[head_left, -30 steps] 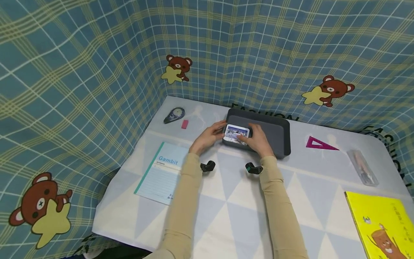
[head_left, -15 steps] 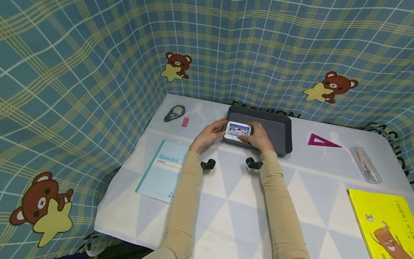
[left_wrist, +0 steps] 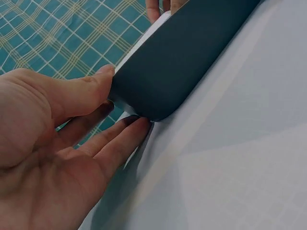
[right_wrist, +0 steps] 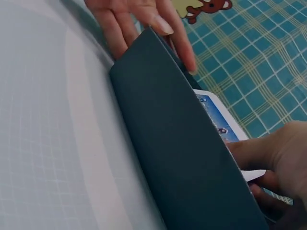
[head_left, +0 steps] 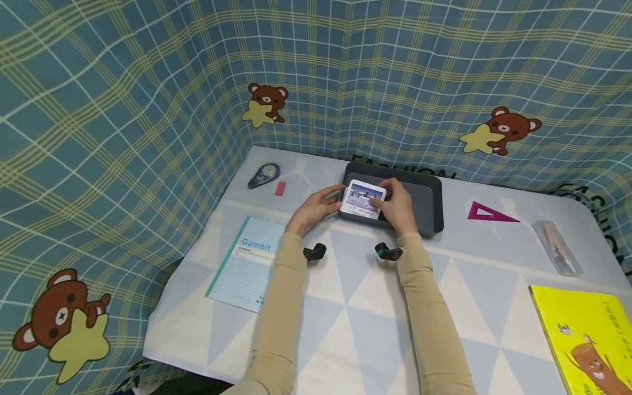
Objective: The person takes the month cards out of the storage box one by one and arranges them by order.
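Observation:
My right hand (head_left: 399,207) pinches a white-bordered picture card (head_left: 356,204) with its thumb across the printed face and its fingers behind. The word "January" shows below the snowy picture. The card leans at a slant over the left part of a dark grey tray (head_left: 428,203); in the right wrist view part of the card (right_wrist: 218,115) is hidden by the tray's front wall. At the tray's left front corner, my left hand (head_left: 315,209) holds on, thumb at the rim and the other fingers (left_wrist: 122,139) lower down against the corner.
Left of the tray lie a correction tape (head_left: 265,175), a pink eraser (head_left: 280,188) and a light blue notebook (head_left: 247,263). To the right are a magenta set square (head_left: 484,213), a clear case (head_left: 557,247) and a yellow book (head_left: 582,334). A plaid curtain (head_left: 395,82) stands behind.
The card has tilted up from lying flatter in the tray, and more of its lettering shows. My right hand has shifted slightly back with it; my left hand stays at the tray's corner.

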A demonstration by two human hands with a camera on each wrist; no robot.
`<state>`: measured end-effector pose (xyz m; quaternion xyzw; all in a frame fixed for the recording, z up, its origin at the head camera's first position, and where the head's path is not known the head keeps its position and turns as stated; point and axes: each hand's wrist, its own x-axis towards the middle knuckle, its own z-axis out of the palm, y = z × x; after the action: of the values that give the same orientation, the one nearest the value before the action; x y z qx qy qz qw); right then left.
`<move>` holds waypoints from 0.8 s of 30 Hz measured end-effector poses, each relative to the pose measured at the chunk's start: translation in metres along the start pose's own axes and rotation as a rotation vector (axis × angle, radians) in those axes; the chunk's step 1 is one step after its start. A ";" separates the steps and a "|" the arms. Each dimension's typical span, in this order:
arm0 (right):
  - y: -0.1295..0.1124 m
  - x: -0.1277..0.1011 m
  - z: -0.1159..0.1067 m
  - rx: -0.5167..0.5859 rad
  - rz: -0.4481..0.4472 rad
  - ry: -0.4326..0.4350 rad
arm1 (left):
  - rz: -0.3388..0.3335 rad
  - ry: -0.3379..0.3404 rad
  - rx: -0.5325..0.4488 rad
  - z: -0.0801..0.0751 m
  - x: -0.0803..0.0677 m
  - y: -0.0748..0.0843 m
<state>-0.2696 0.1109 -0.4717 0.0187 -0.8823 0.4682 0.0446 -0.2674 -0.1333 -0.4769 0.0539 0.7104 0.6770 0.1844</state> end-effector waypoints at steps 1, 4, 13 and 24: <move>0.000 -0.001 0.000 0.016 -0.001 0.017 | 0.000 -0.001 -0.002 0.000 0.000 0.000; 0.000 -0.003 -0.002 0.070 0.002 0.057 | 0.010 -0.006 -0.005 0.000 -0.001 0.001; -0.003 -0.023 -0.024 0.356 0.045 0.114 | 0.041 -0.023 -0.028 0.002 0.000 -0.004; -0.025 -0.093 -0.029 0.260 0.021 -0.139 | 0.055 -0.020 -0.023 -0.004 0.002 -0.005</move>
<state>-0.1729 0.1201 -0.4438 0.0474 -0.8154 0.5764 -0.0243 -0.2693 -0.1371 -0.4822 0.0780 0.6991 0.6892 0.1737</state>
